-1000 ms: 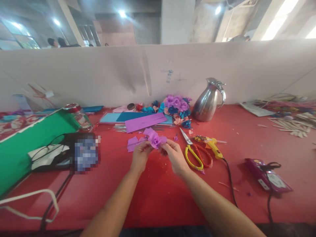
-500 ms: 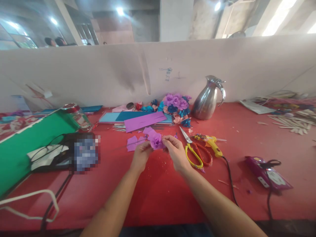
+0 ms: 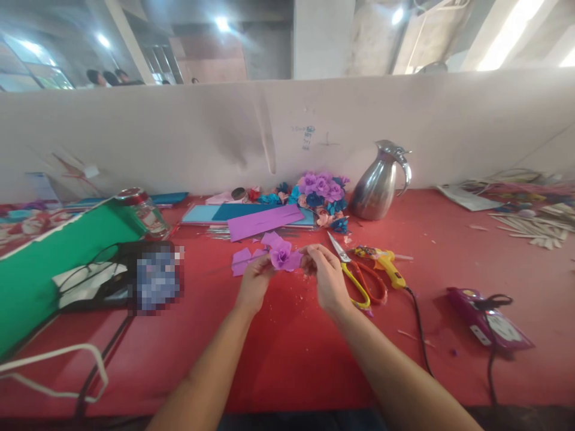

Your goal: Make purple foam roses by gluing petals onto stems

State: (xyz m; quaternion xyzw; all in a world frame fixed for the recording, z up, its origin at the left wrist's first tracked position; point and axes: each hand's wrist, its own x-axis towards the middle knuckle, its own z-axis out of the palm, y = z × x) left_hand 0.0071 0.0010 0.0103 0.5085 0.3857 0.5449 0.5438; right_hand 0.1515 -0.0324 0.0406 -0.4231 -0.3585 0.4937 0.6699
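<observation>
A small purple paper flower (image 3: pixel 283 258) is held just above the red table (image 3: pixel 278 353), between both hands. My left hand (image 3: pixel 254 284) pinches it from the left and below. My right hand (image 3: pixel 327 278) pinches its right petal edge with curled fingers. Loose purple paper pieces (image 3: pixel 245 258) lie just behind the flower. A purple paper sheet (image 3: pixel 264 221) rests on blue sheets (image 3: pixel 233 212) further back.
Yellow-and-red scissors (image 3: pixel 357 278) and a yellow glue gun (image 3: pixel 384 263) lie right of my right hand. A steel jug (image 3: pixel 380 181) and a heap of finished flowers (image 3: pixel 321 194) stand at the back. A purple power strip (image 3: pixel 487 317) is at right, a green sheet (image 3: pixel 49 263) at left.
The flower has been turned a little between the fingers, and my right hand has shifted slightly up and to the right along the petal. Everything on the table stays where it was.
</observation>
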